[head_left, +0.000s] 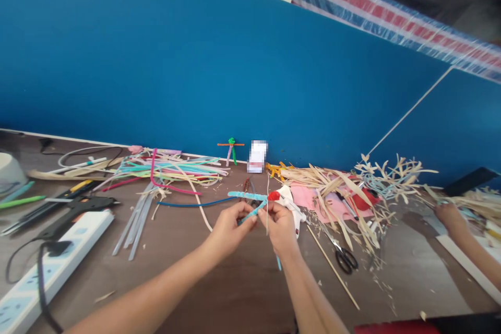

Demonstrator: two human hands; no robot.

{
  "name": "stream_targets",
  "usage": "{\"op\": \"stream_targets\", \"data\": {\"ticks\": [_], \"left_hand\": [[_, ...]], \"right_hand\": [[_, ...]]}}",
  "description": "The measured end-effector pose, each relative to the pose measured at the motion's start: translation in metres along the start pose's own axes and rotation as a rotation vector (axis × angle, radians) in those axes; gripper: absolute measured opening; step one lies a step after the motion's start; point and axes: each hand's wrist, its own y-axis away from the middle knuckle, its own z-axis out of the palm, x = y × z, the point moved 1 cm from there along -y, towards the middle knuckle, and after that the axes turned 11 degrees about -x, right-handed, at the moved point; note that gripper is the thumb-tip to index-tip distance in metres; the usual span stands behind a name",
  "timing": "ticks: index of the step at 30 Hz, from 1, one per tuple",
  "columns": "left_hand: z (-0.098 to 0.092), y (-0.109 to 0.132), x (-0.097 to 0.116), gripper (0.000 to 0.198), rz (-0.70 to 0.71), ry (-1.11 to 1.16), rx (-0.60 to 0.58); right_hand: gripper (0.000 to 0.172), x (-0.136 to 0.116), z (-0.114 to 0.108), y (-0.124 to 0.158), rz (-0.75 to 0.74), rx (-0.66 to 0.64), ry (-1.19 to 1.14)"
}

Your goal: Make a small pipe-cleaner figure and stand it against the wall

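The person's 2 bare hands work close together above a brown tabletop [235, 292]. Between them, held in the air, is a light-blue fuzzy pipe-cleaner shape [246, 196], bent into an angle, with a small red fuzzy tuft [274, 196] at its right end. The left hand [233, 224] curls its fingers and pinches 1 arm of the shape between thumb and fingertips. The right hand [279, 227] also has its fingers bent and drawn together, pinching at the shape near the tuft; the exact grip is partly hidden. A thin pale strip [267, 214] rises upright beside the right hand's fingers. Just behind the hands lies a white plastic piece [290, 203], and a pink foam sheet [305, 198] lies under a heap of dry tan palm-leaf strips [332, 188]. Black-handled steel scissors [342, 257] and a thin wooden skewer [332, 266] lie to the right. To the left are a black hot-glue gun [74, 209], clear glue sticks [135, 219], a white power strip [50, 266] and a bundle of multicoloured pipe cleaners [168, 169]. A co-worker's hand [450, 216] rests at the far right.
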Motion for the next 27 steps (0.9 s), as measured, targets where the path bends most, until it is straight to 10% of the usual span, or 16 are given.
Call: {"op": "stream_targets", "data": {"ticks": [5, 13, 27], "left_hand": [[-0.004, -0.001, 0.005, 0.046, -0.357, 0.519, -0.296], [0.000, 0.004, -0.001, 0.031, -0.364, 0.790, -0.490], [0.006, -0.004, -0.008, 0.013, -0.337, 1.002, -0.161]], "right_hand": [[0.013, -0.004, -0.006, 0.001, -0.008, -0.120, -0.118], [0.014, -0.007, -0.011, 0.001, 0.001, -0.299, -0.296], [0.020, 0.006, 0.012, 0.009, 0.221, -0.073, -0.565]]}}
